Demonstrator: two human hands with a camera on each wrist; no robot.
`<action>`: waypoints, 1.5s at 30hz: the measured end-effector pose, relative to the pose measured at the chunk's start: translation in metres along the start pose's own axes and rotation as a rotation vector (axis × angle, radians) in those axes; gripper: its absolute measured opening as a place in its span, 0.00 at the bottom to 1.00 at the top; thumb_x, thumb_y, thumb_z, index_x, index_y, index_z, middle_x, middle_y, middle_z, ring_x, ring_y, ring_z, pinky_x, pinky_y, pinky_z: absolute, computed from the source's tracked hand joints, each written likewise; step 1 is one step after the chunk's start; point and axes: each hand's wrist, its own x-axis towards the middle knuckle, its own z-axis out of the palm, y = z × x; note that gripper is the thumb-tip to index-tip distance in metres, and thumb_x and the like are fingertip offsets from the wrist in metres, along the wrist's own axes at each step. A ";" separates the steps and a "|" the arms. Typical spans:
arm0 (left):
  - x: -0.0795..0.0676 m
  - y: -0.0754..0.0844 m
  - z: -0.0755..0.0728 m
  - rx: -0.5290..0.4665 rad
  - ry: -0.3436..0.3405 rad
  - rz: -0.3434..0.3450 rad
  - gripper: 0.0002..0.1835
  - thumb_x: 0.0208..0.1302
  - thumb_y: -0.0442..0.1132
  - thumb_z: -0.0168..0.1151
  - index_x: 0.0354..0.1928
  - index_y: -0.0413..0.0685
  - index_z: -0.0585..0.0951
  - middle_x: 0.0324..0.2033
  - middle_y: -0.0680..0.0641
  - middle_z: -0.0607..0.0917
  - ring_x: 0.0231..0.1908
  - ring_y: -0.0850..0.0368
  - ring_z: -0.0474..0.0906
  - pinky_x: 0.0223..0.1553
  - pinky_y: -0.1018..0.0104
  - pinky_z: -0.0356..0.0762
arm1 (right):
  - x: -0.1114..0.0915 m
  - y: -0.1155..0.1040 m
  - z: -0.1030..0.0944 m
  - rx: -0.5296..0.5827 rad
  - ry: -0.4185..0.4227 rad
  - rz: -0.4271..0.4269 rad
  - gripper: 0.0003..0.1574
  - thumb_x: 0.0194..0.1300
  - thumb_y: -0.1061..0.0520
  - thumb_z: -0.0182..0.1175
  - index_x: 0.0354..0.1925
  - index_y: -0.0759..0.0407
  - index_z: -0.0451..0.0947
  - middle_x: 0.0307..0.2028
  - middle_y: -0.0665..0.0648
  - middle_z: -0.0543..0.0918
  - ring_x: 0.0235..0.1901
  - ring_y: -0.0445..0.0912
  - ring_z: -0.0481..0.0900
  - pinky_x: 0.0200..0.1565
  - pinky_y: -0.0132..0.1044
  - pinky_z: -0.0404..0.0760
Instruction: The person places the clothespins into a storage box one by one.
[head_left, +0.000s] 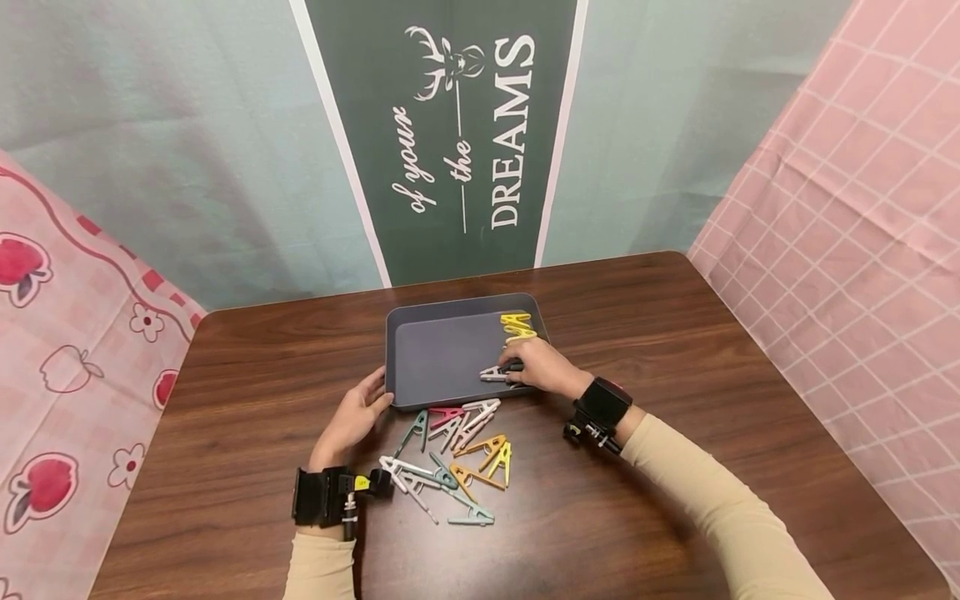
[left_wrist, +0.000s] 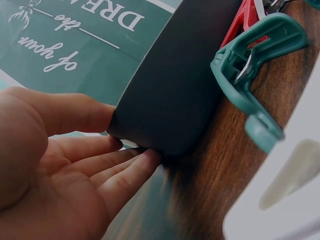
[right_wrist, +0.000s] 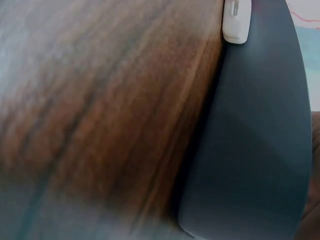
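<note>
My right hand (head_left: 547,367) reaches over the right part of a dark grey tray (head_left: 431,358). Its fingers pinch a clothespin (head_left: 493,374) low inside the tray; white and black parts show, and whether these are one pin or two I cannot tell. Yellow clothespins (head_left: 516,320) lie just beyond that hand, in the tray's far right corner. At the near left corner my left hand (head_left: 358,419) touches the tray from outside, its thumb at the rim and its fingers extended along the wall. The right wrist view shows the tray's outer wall (right_wrist: 245,145), but not the hand's fingers.
Several loose clothespins lie on the brown wooden table (head_left: 600,508) before the tray: a red one (head_left: 446,416), a dark green one (head_left: 414,431), white ones (head_left: 481,407), orange ones (head_left: 480,475) and a pale green one (head_left: 472,517). Patterned cloths hang around the table.
</note>
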 end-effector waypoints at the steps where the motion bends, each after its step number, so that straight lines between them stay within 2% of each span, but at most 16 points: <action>1: 0.000 0.000 0.000 -0.004 0.001 0.000 0.32 0.73 0.31 0.45 0.75 0.36 0.48 0.72 0.31 0.57 0.73 0.37 0.56 0.72 0.45 0.60 | 0.000 0.000 -0.001 0.001 -0.003 0.000 0.12 0.56 0.61 0.69 0.42 0.59 0.85 0.45 0.58 0.86 0.55 0.54 0.81 0.58 0.47 0.80; 9: -0.001 0.000 0.000 -0.007 -0.003 -0.005 0.32 0.74 0.32 0.45 0.75 0.37 0.47 0.73 0.31 0.57 0.73 0.38 0.55 0.72 0.45 0.60 | -0.003 -0.003 -0.007 -0.020 -0.044 0.014 0.15 0.56 0.62 0.69 0.44 0.59 0.85 0.52 0.62 0.85 0.62 0.56 0.77 0.62 0.50 0.77; 21: -0.001 0.000 -0.001 0.006 -0.003 0.007 0.32 0.74 0.31 0.45 0.75 0.36 0.48 0.72 0.31 0.57 0.73 0.37 0.56 0.72 0.46 0.60 | -0.007 -0.004 -0.007 -0.008 -0.042 0.034 0.15 0.57 0.61 0.68 0.45 0.60 0.84 0.54 0.63 0.83 0.62 0.56 0.76 0.62 0.50 0.77; 32: -0.001 0.000 -0.001 0.005 -0.007 0.014 0.32 0.74 0.32 0.45 0.75 0.37 0.48 0.73 0.32 0.57 0.73 0.38 0.56 0.72 0.46 0.60 | -0.011 -0.011 -0.010 0.013 0.017 -0.002 0.14 0.61 0.59 0.65 0.46 0.61 0.84 0.53 0.64 0.83 0.59 0.56 0.79 0.59 0.49 0.79; 40: 0.000 -0.001 -0.001 -0.002 -0.012 0.021 0.32 0.74 0.31 0.45 0.75 0.37 0.48 0.73 0.31 0.57 0.73 0.38 0.55 0.72 0.46 0.60 | -0.020 -0.026 -0.013 0.023 0.122 -0.054 0.12 0.60 0.58 0.66 0.43 0.61 0.84 0.45 0.60 0.87 0.54 0.53 0.82 0.55 0.47 0.82; 45: 0.001 -0.002 -0.001 -0.021 -0.017 0.037 0.32 0.73 0.30 0.44 0.75 0.34 0.47 0.73 0.31 0.56 0.73 0.37 0.55 0.72 0.46 0.60 | -0.025 -0.038 -0.015 0.022 0.124 -0.092 0.12 0.61 0.57 0.65 0.43 0.61 0.84 0.41 0.57 0.87 0.49 0.49 0.83 0.53 0.44 0.83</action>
